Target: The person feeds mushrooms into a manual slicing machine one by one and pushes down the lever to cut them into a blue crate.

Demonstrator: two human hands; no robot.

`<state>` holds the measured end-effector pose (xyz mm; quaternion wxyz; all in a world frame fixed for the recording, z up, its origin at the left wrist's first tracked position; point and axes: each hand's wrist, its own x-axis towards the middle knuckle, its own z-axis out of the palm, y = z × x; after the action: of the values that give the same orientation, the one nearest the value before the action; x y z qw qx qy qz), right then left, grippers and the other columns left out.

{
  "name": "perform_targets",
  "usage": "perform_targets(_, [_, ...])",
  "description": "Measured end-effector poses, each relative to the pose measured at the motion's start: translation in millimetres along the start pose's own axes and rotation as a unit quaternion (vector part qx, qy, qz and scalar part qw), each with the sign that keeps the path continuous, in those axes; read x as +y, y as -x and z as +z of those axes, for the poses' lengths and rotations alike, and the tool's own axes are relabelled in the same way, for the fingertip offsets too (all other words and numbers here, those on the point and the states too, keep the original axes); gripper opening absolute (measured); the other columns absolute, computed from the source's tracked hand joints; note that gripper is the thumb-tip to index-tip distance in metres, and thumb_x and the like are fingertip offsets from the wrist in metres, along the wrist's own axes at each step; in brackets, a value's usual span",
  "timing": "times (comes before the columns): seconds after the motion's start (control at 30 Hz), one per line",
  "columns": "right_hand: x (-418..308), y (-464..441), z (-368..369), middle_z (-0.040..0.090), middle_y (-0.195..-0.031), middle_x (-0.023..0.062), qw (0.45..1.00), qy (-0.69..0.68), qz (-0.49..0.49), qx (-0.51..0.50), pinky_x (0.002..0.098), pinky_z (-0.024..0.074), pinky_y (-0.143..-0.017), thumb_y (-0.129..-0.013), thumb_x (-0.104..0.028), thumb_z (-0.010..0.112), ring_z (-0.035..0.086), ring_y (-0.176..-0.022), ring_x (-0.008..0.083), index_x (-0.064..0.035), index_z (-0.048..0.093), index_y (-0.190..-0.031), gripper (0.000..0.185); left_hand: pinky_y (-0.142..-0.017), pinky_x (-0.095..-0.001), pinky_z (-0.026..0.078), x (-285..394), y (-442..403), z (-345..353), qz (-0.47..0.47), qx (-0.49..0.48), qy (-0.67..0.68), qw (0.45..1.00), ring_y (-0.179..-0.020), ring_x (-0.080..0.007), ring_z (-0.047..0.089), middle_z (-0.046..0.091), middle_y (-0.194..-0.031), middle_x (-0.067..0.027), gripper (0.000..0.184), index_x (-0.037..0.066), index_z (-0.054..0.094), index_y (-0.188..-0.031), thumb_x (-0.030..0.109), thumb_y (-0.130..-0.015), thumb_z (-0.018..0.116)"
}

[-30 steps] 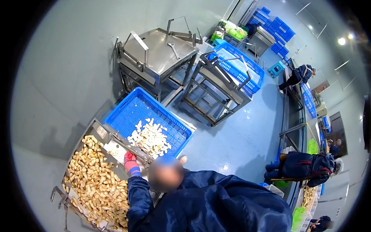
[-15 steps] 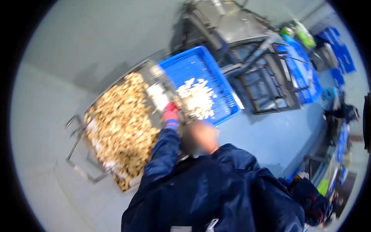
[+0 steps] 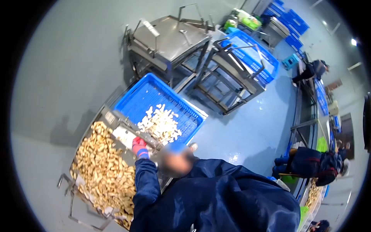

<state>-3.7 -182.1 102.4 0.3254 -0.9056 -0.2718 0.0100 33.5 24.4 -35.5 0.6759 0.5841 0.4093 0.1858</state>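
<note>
My left hand [image 3: 139,147], in a pink-red glove with a blue-and-pink cuff, is closed at the edge of a small white board [image 3: 124,137]. Whatever its fingers hold is too small to name. A blurred patch covers the place where my right sleeve ends, so my right hand's fingers are hidden. To the left, a heap of tan, knobbly pieces [image 3: 101,174] fills a metal-framed table. Beyond my hands, a blue perforated crate [image 3: 133,98] holds a pile of whiter pieces [image 3: 160,124]. A metal bar [image 3: 141,133] runs between board and crate.
A steel table [image 3: 166,38] stands behind the crate. Right of it is a metal frame [image 3: 222,83] with another blue crate [image 3: 251,54] on top. Several people, one in dark clothes [image 3: 307,162], stand along a work line at right. Bent metal handles [image 3: 71,189] project at left.
The view has swung, so the crate and heap appear lower and further left, with more of the room showing at right. My left hand stays by the white board.
</note>
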Motion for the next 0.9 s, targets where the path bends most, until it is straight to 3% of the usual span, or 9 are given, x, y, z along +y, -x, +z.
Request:
perform_targets(0.07, [-19,-5,-3,0.058,-0.070,0.0113,0.992,0.101,0.032,0.066,0.0352,0.0457,-0.059,-0.082,-0.018,0.053,0.056,-0.060,0.0249,-0.0029,0.058,-0.077,0.017,-0.048,-0.0235,0.045,9,-5,0,-0.009,0.003,-0.048,0.999,-0.056,-0.0113,0.053,0.060,-0.074,-0.0068,0.014,0.001,0.054,-0.094,0.000,-0.080,0.056])
perform_targets(0.13, [-67,-19,-16,0.058,-0.068,0.0110,0.919,0.297,0.122,0.227,0.0349,0.0456,-0.057,-0.082,-0.018,0.054,0.056,-0.058,0.0250,-0.0032,0.059,-0.074,0.017,-0.047,-0.0233,0.044,7,-14,-2,-0.036,-0.011,-0.050,0.998,-0.053,-0.0111,0.052,0.060,-0.073,-0.0069,0.015,0.001,0.054,-0.094,0.001,-0.079,0.058])
perform_targets(0.23, [-111,-41,-34,0.058,-0.065,0.0105,0.814,0.377,0.208,0.390,0.0345,0.0455,-0.055,-0.080,-0.018,0.056,0.056,-0.056,0.0250,-0.0037,0.060,-0.070,0.018,-0.047,-0.0236,0.044,-2,-24,-8,-0.039,-0.050,0.023,0.998,-0.052,-0.0121,0.052,0.059,-0.071,-0.0068,0.016,0.000,0.054,-0.093,0.002,-0.078,0.060])
perform_targets(0.27, [-67,-29,-23,0.058,-0.064,0.0109,0.939,0.251,0.094,0.215,0.0346,0.0453,-0.055,-0.080,-0.018,0.056,0.056,-0.056,0.0251,-0.0035,0.059,-0.070,0.018,-0.047,-0.0236,0.044,-7,-25,-12,-0.037,-0.046,0.011,0.998,-0.052,-0.0122,0.052,0.059,-0.071,-0.0065,0.016,0.000,0.054,-0.094,0.002,-0.079,0.059])
perform_targets(0.3, [-18,-17,-8,0.058,-0.064,0.0113,1.000,-0.021,0.010,0.019,0.0346,0.0452,-0.055,-0.080,-0.018,0.056,0.056,-0.056,0.0252,-0.0033,0.059,-0.070,0.018,-0.047,-0.0235,0.044,-17,-31,-16,-0.033,-0.042,0.001,0.999,-0.052,-0.0123,0.052,0.058,-0.071,-0.0063,0.015,0.000,0.054,-0.094,0.002,-0.079,0.058])
perform_targets(0.33, [-6,-12,-2,0.057,-0.063,0.0116,0.990,-0.130,0.026,-0.039,0.0347,0.0450,-0.055,-0.080,-0.017,0.056,0.056,-0.055,0.0253,-0.0031,0.059,-0.070,0.017,-0.047,-0.0234,0.044,-21,-36,-16,-0.027,-0.039,-0.008,0.999,-0.053,-0.0124,0.052,0.058,-0.071,-0.0060,0.015,0.000,0.054,-0.094,0.002,-0.080,0.057])
perform_targets(0.6, [11,12,3,0.056,-0.060,0.0146,0.963,-0.250,0.082,-0.054,0.0351,0.0438,-0.054,-0.078,-0.015,0.056,0.056,-0.053,0.0261,-0.0014,0.057,-0.070,0.015,-0.052,-0.0244,0.046,4,-12,0,-0.059,0.002,0.043,0.997,-0.060,-0.0124,0.052,0.057,-0.081,-0.0057,0.024,0.004,0.050,-0.108,0.010,-0.085,0.054])
perform_targets(0.73, [7,9,-2,0.053,-0.062,0.0193,0.962,-0.250,0.092,-0.058,0.0373,0.0431,-0.054,-0.077,-0.013,0.056,0.056,-0.056,0.0320,-0.0006,0.056,-0.073,0.014,-0.050,-0.0250,0.043,-14,-34,-2,-0.112,-0.021,0.066,0.991,-0.060,-0.0128,0.052,0.058,-0.080,-0.0063,0.028,0.004,0.051,-0.108,0.014,-0.083,0.059])
perform_targets(0.9, [1,7,-12,0.054,-0.063,0.0197,0.960,-0.260,0.087,-0.056,0.0380,0.0432,-0.054,-0.076,-0.013,0.056,0.056,-0.059,0.0346,-0.0004,0.056,-0.072,0.014,-0.049,-0.0251,0.042,-20,-37,-1,-0.071,-0.004,0.011,0.997,-0.058,-0.0140,0.052,0.058,-0.077,-0.0071,0.031,0.004,0.050,-0.104,0.013,-0.078,0.065])
